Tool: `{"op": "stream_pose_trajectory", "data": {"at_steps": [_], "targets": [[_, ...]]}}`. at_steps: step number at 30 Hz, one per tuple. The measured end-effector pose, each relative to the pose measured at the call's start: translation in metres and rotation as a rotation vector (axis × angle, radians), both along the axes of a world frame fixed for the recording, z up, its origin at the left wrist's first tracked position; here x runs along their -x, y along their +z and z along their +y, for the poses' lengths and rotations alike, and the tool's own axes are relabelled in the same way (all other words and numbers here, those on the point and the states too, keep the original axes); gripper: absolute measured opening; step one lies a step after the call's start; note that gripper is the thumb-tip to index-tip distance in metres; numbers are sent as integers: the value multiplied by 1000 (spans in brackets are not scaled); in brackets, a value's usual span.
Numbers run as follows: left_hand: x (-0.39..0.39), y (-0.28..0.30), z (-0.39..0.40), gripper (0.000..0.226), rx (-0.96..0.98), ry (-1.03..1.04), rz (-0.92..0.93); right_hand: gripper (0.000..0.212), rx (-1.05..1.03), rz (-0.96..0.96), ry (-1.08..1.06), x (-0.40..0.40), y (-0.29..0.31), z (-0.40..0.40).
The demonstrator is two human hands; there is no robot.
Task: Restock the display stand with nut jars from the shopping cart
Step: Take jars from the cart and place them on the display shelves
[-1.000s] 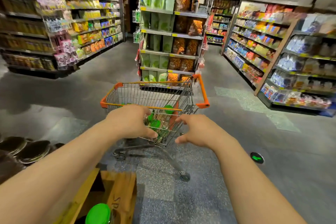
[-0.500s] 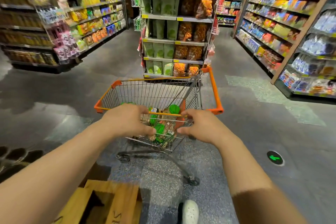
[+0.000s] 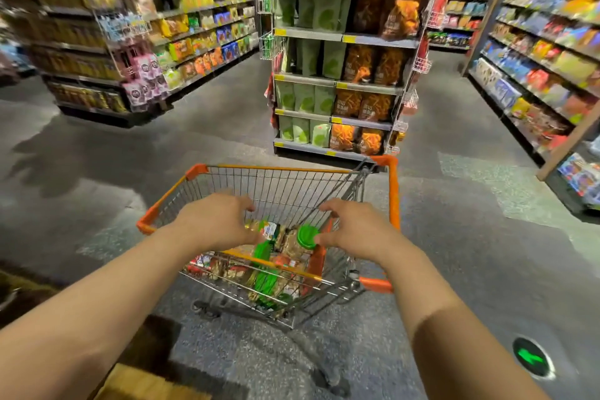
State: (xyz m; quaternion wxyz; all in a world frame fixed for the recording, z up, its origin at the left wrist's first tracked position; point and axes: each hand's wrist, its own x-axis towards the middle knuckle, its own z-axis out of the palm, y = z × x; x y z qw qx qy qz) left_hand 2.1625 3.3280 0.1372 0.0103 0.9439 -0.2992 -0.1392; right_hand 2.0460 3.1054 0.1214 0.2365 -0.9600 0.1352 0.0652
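Observation:
A wire shopping cart (image 3: 394,191) with orange rim stands right in front of me. Several nut jars with green lids (image 3: 306,236) lie piled in its near end. Both my hands are stretched over the basket above the jars. My left hand (image 3: 214,221) hovers palm down with loosely bent fingers, covering part of a jar and gripping nothing that I can see. My right hand (image 3: 357,230) has spread, bent fingers, and its thumb is at the edge of a green lid. A corner of the wooden display stand (image 3: 139,383) shows at the bottom left.
A shelf unit (image 3: 337,81) of green and orange snack bags stands just beyond the cart. Long stocked shelves run along the left (image 3: 181,42) and the right (image 3: 545,68), with aisles between. A green arrow marker (image 3: 531,359) is set in the grey floor at the lower right.
Both hands have left the cart's handle and moved forward over the jars in the basket. The view has moved closer to the cart.

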Motion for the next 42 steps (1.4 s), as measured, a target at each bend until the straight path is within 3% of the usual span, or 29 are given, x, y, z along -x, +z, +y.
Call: {"op": "stream_pose_trajectory", "data": {"at_steps": [13,29,34,39,42], "targets": [[-129,-71,-54,81,-202,-50,25,80,-157,96,48,-131,-107,-49],[-312,-282,-66,100,-402,-236,323,80,-303,368,-85,-283,-335,-23],[-341,-342,-69,99,-435,-327,331,87,-300,477,-41,-299,-389,-21],[-351,-391,-77,74,-446,-436,321,94,-318,582,-47,-307,-432,-15],[-355,-416,-73,91,-458,-475,337,98,-343,619,-54,-312,-448,-10]]}}
